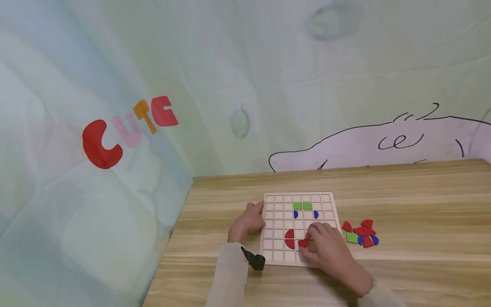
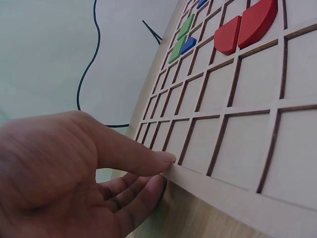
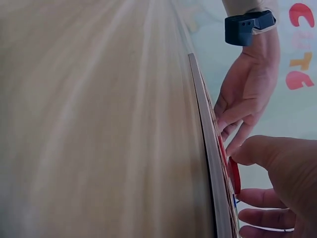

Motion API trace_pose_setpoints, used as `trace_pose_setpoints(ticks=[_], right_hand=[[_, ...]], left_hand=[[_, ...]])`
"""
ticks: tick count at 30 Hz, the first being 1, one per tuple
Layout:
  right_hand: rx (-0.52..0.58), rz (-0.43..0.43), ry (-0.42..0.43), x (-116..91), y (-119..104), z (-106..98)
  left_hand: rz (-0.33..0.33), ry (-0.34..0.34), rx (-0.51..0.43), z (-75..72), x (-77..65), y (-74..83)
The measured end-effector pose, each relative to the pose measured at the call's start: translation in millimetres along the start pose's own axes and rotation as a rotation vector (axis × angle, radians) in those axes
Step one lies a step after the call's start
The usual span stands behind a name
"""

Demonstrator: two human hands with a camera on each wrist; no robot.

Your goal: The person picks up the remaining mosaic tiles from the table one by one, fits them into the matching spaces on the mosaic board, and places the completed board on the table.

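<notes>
A pale wooden grid board (image 1: 268, 256) lies on the table. My left hand (image 1: 249, 222) holds its left edge; in the left wrist view the thumb (image 2: 161, 161) rests on the rim and the fingers curl beside it. Over the lower middle squares, my right hand (image 1: 329, 247) pinches a red tile (image 1: 303, 243) between thumb and fingers. The same red tile (image 3: 235, 174) appears edge-on in the right wrist view. Just left of it, two red quarter-circle tiles (image 1: 290, 239) form a half disc in the grid. Two green square tiles (image 1: 298, 205) and two blue half-round tiles (image 1: 316, 214) sit higher up.
Right of the board lies a loose pile of red tiles (image 1: 367, 230), with a green tile (image 1: 351, 238) and blue tiles (image 1: 375, 240). The wooden table (image 1: 429, 204) meets a printed cloth backdrop (image 1: 215, 106) behind and at left.
</notes>
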State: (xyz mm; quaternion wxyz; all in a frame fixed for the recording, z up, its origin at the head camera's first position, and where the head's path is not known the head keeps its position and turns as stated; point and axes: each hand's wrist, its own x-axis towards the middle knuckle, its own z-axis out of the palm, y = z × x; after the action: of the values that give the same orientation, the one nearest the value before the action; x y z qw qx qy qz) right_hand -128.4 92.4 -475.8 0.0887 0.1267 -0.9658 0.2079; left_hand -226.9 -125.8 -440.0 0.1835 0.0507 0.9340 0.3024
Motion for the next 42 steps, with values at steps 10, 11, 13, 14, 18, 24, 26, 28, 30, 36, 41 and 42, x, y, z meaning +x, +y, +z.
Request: trace_pose_setpoints(ticks=[10,11,13,14,18,24,26,28,30,36,41,42], right_hand=[[-0.033,-0.018,0.016,2.4,-4.0,3.8],[-0.034,-0.02,0.02,2.7,-4.4,4.2],[-0.037,-0.022,0.025,3.1,-5.2,4.8],[-0.038,-0.021,0.027,3.3,-5.3,5.2],[-0.05,-0.019,0.034,3.9,-5.8,6.5],[-0.06,-0.016,0.029,4.1,-6.6,5.6],[-0.057,-0.015,0.028,4.0,-6.4,5.7],[-0.057,-0.013,0.028,4.0,-6.2,6.3],[-0.059,-0.014,0.031,3.9,-6.1,6.6],[-0.093,-0.029,0.044,3.6,-7.2,5.3],[-0.116,-0.038,0.039,3.2,-8.5,3.2],[-0.119,-0.038,0.037,3.0,-8.7,3.0]], left_hand=[[0.001,-0.004,-0.009,-0.9,-0.8,1.2],[0.002,-0.004,-0.008,-0.8,-0.7,1.0],[0.003,-0.004,-0.007,-0.8,-0.7,0.8],[0.004,-0.003,-0.007,-0.6,-0.6,0.7],[0.006,0.0,-0.008,-0.3,-1.1,1.0],[0.013,0.004,-0.014,-0.7,-1.9,1.8],[0.013,0.004,-0.014,-0.7,-2.3,1.9],[0.008,0.005,-0.015,-0.7,-2.5,2.1],[-0.001,0.005,-0.017,-0.7,-2.7,2.3],[-0.01,0.006,-0.041,0.7,0.0,1.3],[-0.005,0.007,-0.053,1.4,0.8,0.3],[-0.003,0.008,-0.054,1.5,0.7,0.2]])
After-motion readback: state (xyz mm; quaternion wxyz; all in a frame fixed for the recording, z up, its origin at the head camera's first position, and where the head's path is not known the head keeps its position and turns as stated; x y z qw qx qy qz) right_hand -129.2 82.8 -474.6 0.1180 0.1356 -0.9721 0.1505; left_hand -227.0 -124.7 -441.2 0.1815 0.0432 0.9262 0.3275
